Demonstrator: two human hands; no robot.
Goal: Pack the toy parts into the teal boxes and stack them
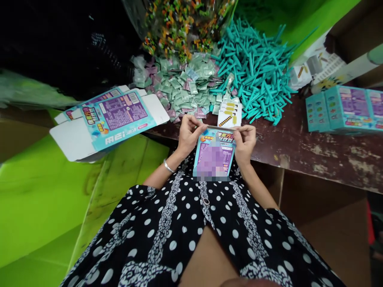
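Between my hands, over my lap, is a teal and purple printed box (214,153), its upper edge lying against the table edge. My left hand (190,134) pinches that edge at its left corner. At the right corner my right hand (243,142) grips it with thumb and curled fingers. Part of the box's printed face is blurred out. Just beyond the edge, a white card (229,113) with a yellow pixel pickaxe picture lies on the table. Behind it spreads a heap of small green and pink sachets (191,83).
Flattened printed boxes (116,113) are stacked at the left. A pile of teal plastic sticks (257,67) lies behind, beside a clear bag of orange and green pieces (182,28). Several filled boxes (350,107) stand at the right on the worn brown table (323,155).
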